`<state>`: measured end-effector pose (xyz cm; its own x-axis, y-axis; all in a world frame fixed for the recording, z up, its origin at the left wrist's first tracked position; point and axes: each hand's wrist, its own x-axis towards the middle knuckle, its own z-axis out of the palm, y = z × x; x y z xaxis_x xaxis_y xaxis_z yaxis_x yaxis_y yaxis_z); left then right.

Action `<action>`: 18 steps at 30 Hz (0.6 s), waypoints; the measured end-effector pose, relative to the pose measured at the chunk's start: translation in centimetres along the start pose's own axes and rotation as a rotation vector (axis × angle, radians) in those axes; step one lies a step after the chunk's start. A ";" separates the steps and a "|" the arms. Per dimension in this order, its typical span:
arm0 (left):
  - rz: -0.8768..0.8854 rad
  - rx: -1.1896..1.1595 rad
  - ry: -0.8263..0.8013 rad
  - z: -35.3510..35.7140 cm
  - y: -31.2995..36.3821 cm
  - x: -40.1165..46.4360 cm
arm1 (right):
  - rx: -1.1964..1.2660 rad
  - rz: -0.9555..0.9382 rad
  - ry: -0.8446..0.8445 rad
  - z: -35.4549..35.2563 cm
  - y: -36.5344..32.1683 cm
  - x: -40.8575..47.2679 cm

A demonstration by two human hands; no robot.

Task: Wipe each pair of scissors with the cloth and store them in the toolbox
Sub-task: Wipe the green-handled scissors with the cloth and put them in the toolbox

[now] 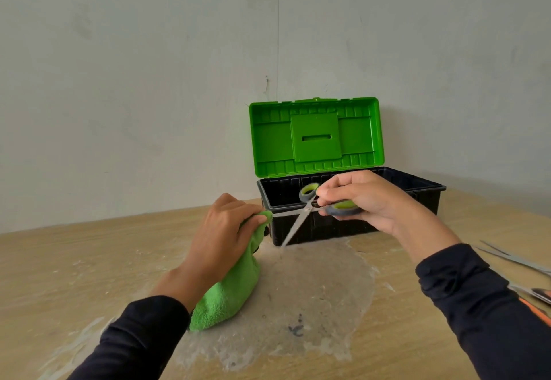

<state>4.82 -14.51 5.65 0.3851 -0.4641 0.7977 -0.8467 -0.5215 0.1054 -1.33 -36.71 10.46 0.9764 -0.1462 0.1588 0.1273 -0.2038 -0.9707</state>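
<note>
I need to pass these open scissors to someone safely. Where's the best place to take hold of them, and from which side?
Take the scissors by the grey-and-green handle loops, coming from the right, where the right hand already holds them. The blades are spread and point left and down, one into the cloth in the left hand.

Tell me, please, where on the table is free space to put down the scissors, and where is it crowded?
Free: the tabletop left of the green cloth, and the pale stained patch between both sleeves, in front of the toolbox. Crowded: the right edge, where other scissors lie, and where the left hand and right hand work.
</note>
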 end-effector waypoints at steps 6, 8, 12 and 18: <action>-0.207 -0.099 0.023 -0.1 -0.4 0.2 | 0.364 0.069 -0.121 0.1 0.6 0.5; -0.296 -0.161 0.006 -0.1 -0.6 0.4 | 0.465 0.050 -0.146 0.3 0.9 0.6; -0.375 -0.277 -0.018 -0.2 -0.8 0.4 | 0.456 -0.051 -0.149 1.4 1.9 1.0; -0.469 -0.433 0.003 -0.3 -0.7 0.6 | 0.140 -0.192 0.012 2.3 2.6 1.3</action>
<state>5.51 -14.19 6.26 0.7501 -0.2548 0.6102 -0.6606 -0.3316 0.6736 0.73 -35.18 7.68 0.9300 -0.1298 0.3440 0.3339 -0.0931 -0.9380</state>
